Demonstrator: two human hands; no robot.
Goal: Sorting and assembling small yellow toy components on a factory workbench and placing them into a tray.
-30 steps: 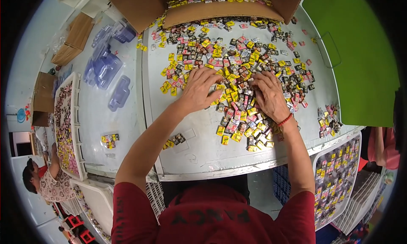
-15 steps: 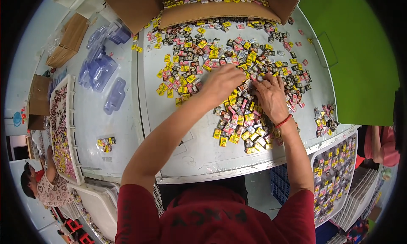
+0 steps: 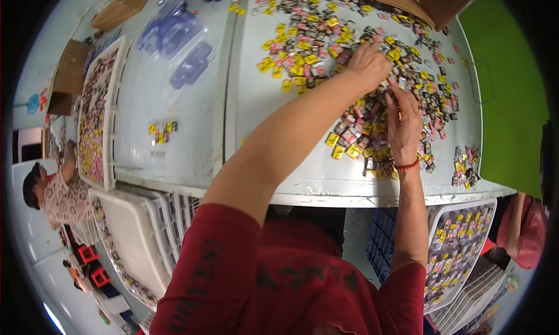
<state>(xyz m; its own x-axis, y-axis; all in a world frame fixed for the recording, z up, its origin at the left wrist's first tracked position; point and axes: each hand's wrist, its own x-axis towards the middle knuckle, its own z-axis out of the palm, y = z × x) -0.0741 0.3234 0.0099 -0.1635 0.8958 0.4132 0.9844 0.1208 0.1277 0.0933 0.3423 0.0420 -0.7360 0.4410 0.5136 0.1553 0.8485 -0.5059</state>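
Small box-shaped pieces (image 3: pixel 297 55) in yellow, pink, black and white lie in a loose heap over the white table (image 3: pixel 291 131). Reaching into the heap's middle, my left hand (image 3: pixel 371 64) has its fingers curled together; whatever they pinch is hidden. My right hand (image 3: pixel 406 122), with a red bracelet at the wrist, is just nearer to me, over the heap's right part. Its fingers bend toward the thumb at the pieces, and I cannot make out what lies between them. A smaller cluster of pieces (image 3: pixel 466 167) sits near the table's right edge.
A cardboard box (image 3: pixel 372 0) stands at the far edge. Clear bluish plastic trays (image 3: pixel 192 64) and a small block of pieces (image 3: pixel 163 131) lie on the left. Filled white trays (image 3: pixel 119 61) (image 3: pixel 460 242) flank the table. A green panel (image 3: pixel 506 90) is at right; another person (image 3: pixel 64 189) is far left.
The view has shifted, so the table sits higher and further right in it. My left hand has reached farther across the heap; my right hand has turned more side-on, fingers bent.
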